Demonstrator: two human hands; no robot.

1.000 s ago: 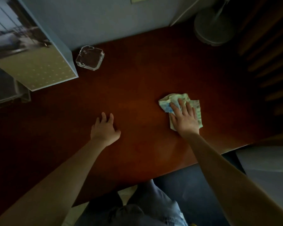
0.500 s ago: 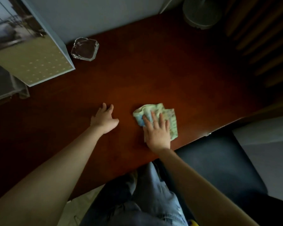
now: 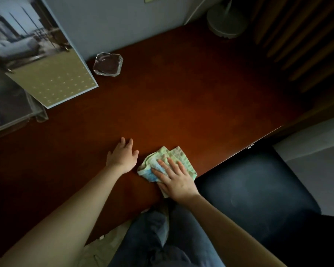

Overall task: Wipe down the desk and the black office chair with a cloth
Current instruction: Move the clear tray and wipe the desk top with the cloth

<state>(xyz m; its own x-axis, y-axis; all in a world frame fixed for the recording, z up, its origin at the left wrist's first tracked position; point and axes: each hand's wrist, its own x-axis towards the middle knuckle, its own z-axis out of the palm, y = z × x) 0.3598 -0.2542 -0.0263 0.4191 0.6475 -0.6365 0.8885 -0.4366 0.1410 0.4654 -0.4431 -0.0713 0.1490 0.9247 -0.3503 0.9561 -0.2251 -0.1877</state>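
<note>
the worktop (image 3: 181,103) wipe seemed the step in hand. the right grip (image 3: 176,182) lay flat, fingers straight, pressing the cloth (image 3: 172,154) onto the near edge without clasping it. the left grip (image 3: 122,157) rested released just left of it. the next move likely called for a pressed sideways sweep; the chair (image 3: 258,189), near right, awaited wiping.

Glossy wood desk (image 3: 181,105) (cloth (image 3: 179,156) nubbly)

right hand (image 3: 176,182) flat on cloth (image 3: 167,162) near desk (image 3: 181,105) edge, left hand (image 3: 122,156) resting beside, black chair (image 3: 255,193)
</note>
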